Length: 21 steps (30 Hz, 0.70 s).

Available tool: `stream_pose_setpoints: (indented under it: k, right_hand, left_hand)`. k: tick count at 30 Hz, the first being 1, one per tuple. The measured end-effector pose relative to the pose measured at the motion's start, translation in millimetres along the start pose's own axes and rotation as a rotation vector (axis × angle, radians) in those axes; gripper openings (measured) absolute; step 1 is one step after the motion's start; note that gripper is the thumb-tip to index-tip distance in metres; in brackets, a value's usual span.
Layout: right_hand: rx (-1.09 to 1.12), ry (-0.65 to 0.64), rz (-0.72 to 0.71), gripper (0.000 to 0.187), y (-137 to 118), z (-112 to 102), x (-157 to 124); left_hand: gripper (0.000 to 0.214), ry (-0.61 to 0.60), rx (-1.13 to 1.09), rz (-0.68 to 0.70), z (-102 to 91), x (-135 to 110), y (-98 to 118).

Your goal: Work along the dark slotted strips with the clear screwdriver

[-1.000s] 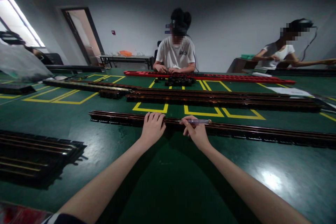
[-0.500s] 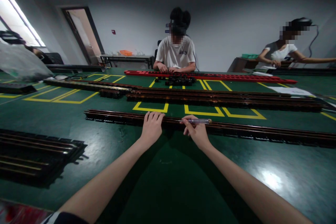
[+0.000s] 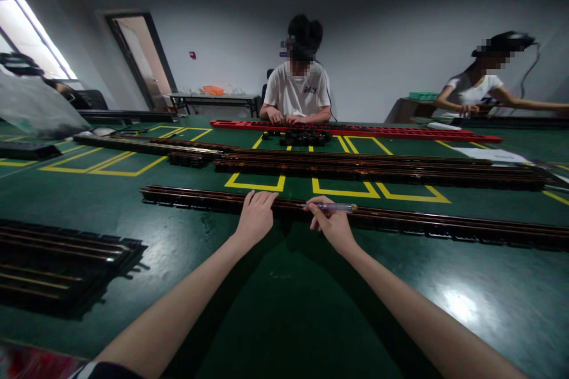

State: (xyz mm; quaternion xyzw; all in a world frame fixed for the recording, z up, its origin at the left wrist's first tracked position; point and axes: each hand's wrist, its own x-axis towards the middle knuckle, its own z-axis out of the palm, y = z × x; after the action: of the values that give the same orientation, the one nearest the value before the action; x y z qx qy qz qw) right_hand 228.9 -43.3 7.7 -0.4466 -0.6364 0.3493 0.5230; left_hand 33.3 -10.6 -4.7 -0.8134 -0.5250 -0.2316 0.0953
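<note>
**One rail under both hands; sorting of the other rails not readable**

One long dark rail is lying across the middle of the green table, running from left of centre out toward the right edge. Both of the person's hands are working at its midpoint.

The left hand is resting on the rail with its fingers laid flat over the top. They are pressing rather than wrapping, so no closed grasp is showing. The right hand is pinching a clear pen between thumb and fingers, and the pen is lying along the top of the rail with its end pointing right.

Progress, as a judgement only: this rail is sitting alone and is the piece being attended to. No pen mark is showing on it, so the work on it is looking unfinished. A stack of similar rails is sitting at the left edge. A further group of rails is lying beyond the yellow floor-style markings, nearer the far edge. Which group is finished and which is waiting cannot be told.

At the far edge a seated person is handling a red rail beside a heap of small black parts. A second person is working past the far right corner.
</note>
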Motion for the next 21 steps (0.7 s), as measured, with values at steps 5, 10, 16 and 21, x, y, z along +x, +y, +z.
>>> stream_pose_setpoints:
  k: [5, 10, 16, 21]
  right_hand:
    - [-0.012, 0.003, 0.008, 0.029, -0.2, 0.1, -0.2]
    - [-0.046, -0.007, 0.009, 0.027, 1.1, -0.4, -0.2]
    - [-0.056, -0.009, 0.009, 0.027, -0.3, -0.4, -0.1]
    - [-0.052, -0.008, 0.009, 0.029, -1.9, -0.3, -0.6]
  left_hand:
    - [0.046, 0.003, 0.007, -0.003, 0.0, 0.0, 0.5]
    - [0.045, -0.012, 0.018, -0.011, -2.0, 0.4, 1.7]
    - [0.044, -0.022, 0.018, -0.017, -3.5, 0.5, 2.5]
    - [0.042, -0.018, -0.003, -0.018, -4.0, 0.9, 2.4]
